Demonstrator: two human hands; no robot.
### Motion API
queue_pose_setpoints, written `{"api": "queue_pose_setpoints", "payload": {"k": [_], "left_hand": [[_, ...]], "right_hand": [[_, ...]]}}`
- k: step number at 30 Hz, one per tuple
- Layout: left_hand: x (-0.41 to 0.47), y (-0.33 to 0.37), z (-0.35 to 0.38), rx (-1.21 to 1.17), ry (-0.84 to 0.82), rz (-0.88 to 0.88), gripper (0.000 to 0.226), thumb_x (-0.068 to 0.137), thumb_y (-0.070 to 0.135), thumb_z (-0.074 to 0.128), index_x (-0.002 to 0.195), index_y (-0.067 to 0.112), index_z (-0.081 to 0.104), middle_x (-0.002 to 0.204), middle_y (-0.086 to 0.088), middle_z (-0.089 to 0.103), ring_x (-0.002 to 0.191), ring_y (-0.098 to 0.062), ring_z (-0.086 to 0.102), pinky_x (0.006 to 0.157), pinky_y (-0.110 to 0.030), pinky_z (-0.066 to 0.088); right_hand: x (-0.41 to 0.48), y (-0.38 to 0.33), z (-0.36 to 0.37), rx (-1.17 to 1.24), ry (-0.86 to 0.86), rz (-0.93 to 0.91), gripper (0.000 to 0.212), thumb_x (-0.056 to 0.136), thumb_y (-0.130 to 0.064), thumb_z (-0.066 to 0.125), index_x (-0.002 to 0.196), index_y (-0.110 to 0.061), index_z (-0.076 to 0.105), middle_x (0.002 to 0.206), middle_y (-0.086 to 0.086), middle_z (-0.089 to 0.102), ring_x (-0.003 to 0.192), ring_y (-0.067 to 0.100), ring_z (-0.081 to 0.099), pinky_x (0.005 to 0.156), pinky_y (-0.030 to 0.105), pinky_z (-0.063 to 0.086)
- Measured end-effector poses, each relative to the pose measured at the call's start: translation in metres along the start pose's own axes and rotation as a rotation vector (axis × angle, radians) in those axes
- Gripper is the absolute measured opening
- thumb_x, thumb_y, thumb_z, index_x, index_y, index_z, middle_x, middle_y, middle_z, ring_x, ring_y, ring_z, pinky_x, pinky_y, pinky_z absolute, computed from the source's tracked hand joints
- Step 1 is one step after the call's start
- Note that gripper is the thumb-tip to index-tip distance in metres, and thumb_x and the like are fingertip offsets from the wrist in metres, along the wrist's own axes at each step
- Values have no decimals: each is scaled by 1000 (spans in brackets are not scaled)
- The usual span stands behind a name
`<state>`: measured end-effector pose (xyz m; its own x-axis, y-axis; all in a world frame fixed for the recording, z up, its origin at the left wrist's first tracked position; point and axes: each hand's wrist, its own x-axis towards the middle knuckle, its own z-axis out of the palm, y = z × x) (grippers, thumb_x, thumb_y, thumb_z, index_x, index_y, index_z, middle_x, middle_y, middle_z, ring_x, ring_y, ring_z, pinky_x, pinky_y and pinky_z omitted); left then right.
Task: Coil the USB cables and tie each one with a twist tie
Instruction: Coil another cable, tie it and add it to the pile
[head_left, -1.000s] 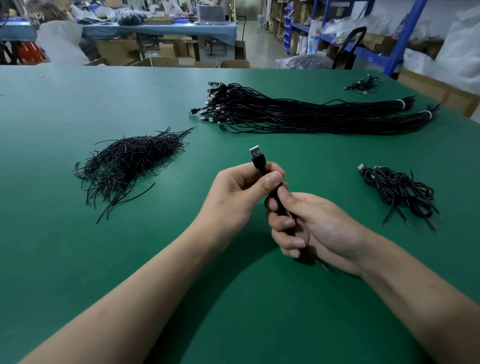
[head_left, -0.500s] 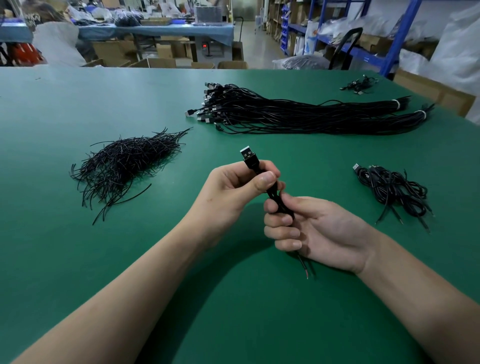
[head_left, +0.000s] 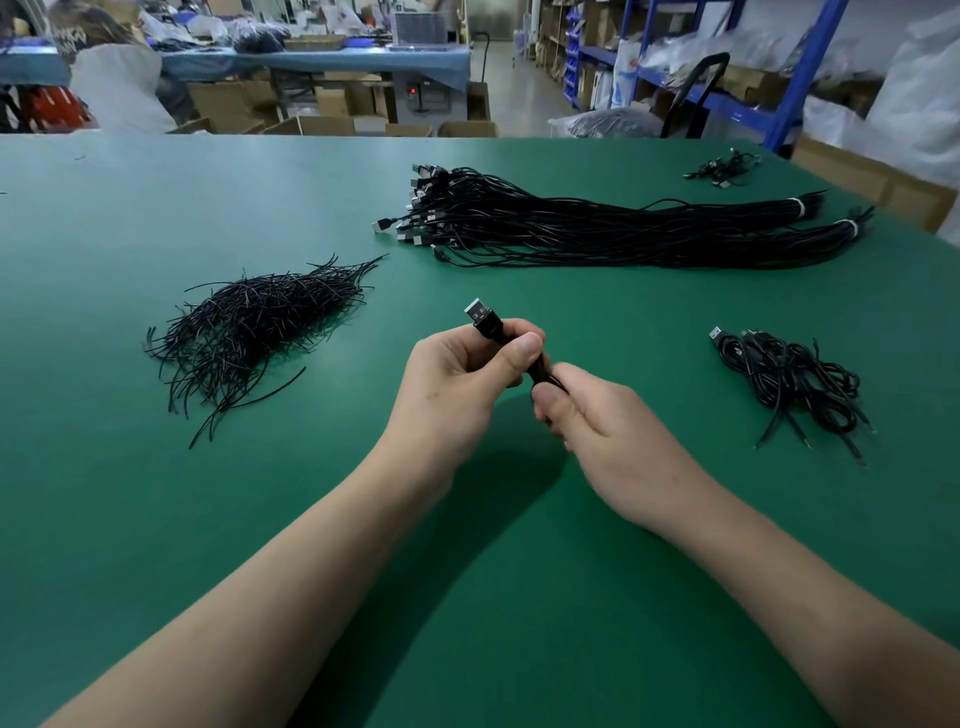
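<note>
usb cable (head_left: 487, 326), maybe coiled, gripped by left hand (head_left: 454, 382) and right hand (head_left: 602, 426), far from table (head_left: 156, 519) edge.

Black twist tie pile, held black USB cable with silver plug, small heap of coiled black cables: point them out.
Black twist tie pile (head_left: 249, 327), head view, pile's middle.
Black USB cable with silver plug (head_left: 485, 326), head view, plug housing.
Heap of coiled black cables (head_left: 784, 375), head view, tangle's centre.

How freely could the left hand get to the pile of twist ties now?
Probably yes: the pile of twist ties lies left of the left hand, with only bare table between. But that hand grips the USB cable below its plug, so it must first leave the cable to the right hand.
</note>
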<state>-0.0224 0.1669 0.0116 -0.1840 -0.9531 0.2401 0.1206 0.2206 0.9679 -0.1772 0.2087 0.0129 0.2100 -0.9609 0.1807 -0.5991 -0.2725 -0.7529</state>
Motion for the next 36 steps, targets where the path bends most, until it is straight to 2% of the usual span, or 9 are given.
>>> {"api": "queue_pose_setpoints", "payload": {"k": [4, 7, 10, 12, 15, 23, 29, 32, 36], "left_hand": [[-3, 0, 5, 32, 42, -46, 11, 97, 14, 66, 91, 18, 75, 86, 0, 77, 85, -9, 69, 88, -25, 54], [1, 9, 0, 119, -50, -98, 14, 96, 23, 66, 107, 19, 74, 100, 4, 79, 101, -7, 71, 96, -24, 53], [15, 29, -30, 368, -143, -165, 39, 91, 42, 66, 124, 20, 69, 104, 8, 78, 101, -6, 72, 85, -25, 56], [25, 42, -64, 745, -62, -167, 35, 93, 38, 69, 123, 21, 70, 97, 7, 78, 90, -7, 74, 78, -26, 55], [28, 50, -115, 1365, 172, -221, 24, 90, 32, 74, 112, 25, 75, 102, -1, 76, 100, -25, 69, 88, -36, 54], [9, 35, -154, 1640, 242, -312, 3, 88, 27, 76, 88, 30, 77, 99, -9, 70, 91, -37, 63, 69, -35, 48], [11, 23, -150, 1843, 112, -253, 17, 101, 27, 56, 100, 16, 68, 105, -6, 64, 103, -31, 60, 70, -37, 47], [14, 21, -127, 1560, 80, -90, 12, 102, 20, 53, 97, 16, 63, 101, -5, 63, 98, -28, 59, 78, -39, 49], [14, 28, -61, 650, -60, -80, 18, 101, 12, 59, 85, 17, 65, 71, 7, 70, 65, -7, 62, 59, -18, 45]], "right_hand": [[-1, -2, 1, -447, 93, -23, 31, 106, -40, 34, 90, -17, 47, 72, -3, 55, 66, 25, 54, 61, 43, 42], [1, 1, 2, -155, 85, 31, 30, 107, -32, 38, 84, -16, 47, 66, -6, 50, 59, 20, 45, 59, 44, 39], [3, 6, -3, 273, 88, 152, 31, 108, -26, 36, 79, -16, 43, 58, -14, 37, 53, 11, 30, 51, 31, 27], [3, 7, -7, 492, 71, 238, 30, 109, -24, 34, 82, -15, 42, 59, -14, 32, 52, 10, 26, 49, 25, 25], [3, 6, -10, 687, 22, 288, 30, 110, -27, 35, 85, -14, 43, 60, -9, 31, 48, 10, 28, 46, 23, 32], [3, 6, -5, 754, -43, 271, 31, 110, -33, 35, 86, -15, 44, 58, -6, 31, 41, 11, 32, 44, 25, 38], [1, 6, -5, 686, -43, 265, 32, 110, -33, 33, 87, -15, 43, 60, -7, 29, 46, 11, 24, 46, 24, 29], [0, 5, -4, 651, -39, 249, 31, 110, -33, 33, 86, -15, 42, 61, -8, 29, 50, 12, 22, 48, 25, 23], [0, 4, -1, 606, -31, 180, 33, 110, -32, 34, 82, -16, 42, 62, -9, 29, 53, 11, 20, 52, 30, 17]]}}
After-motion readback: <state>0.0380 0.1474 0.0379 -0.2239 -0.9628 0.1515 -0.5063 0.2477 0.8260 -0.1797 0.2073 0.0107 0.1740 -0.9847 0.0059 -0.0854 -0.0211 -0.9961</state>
